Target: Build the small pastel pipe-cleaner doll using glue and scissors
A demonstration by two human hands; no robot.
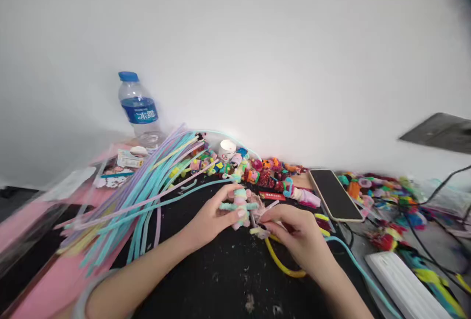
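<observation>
My left hand (pixel 215 218) is closed around a small pastel pipe-cleaner figure (pixel 241 204), pink with mint and white bands, held just above the black table mat (pixel 221 275). Beside it, my right hand (pixel 296 233) pinches a small pale fuzzy piece (pixel 260 232) at the figure's lower right. A yellow pipe cleaner (pixel 281 264) curves under my right hand, and a teal one (pixel 353 260) runs off past my right wrist.
A fan of long pastel pipe cleaners (pixel 147 186) lies to the left. A water bottle (pixel 140 110) stands at the back left by the wall. Finished colourful figures (pixel 265 172), a white cap (pixel 226 149), a phone (pixel 334 194), cables and a white power strip (pixel 401 284) crowd the right.
</observation>
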